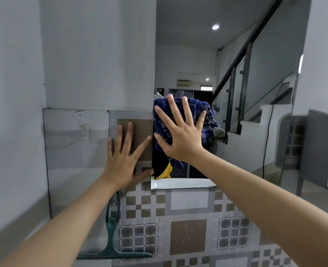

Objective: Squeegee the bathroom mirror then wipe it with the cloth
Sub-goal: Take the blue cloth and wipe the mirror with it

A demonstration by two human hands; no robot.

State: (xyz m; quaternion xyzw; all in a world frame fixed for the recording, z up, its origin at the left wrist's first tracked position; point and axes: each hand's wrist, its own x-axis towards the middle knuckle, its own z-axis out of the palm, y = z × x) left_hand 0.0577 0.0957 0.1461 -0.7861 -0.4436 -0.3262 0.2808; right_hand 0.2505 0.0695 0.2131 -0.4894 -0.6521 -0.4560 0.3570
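The squeegee (113,245) hangs unused on the wall below the left hand (123,160), which lies flat and empty on the tiles, so judging by that the right hand (180,132), fingers spread, pressing the cloth (163,120) against the mirror's (197,54) lower left corner is the closing wipe, with the glass above it seemingly still to cover.

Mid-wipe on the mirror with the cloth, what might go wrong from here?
1. The right hand presses the blue checked cloth with fingers spread flat, not gripping; part of the cloth hangs loose and may slip.
2. The left hand braces on the tiled wall, thumb at the mirror edge; it could smudge the glass.
3. The green squeegee hangs just below the left forearm and might get knocked off.
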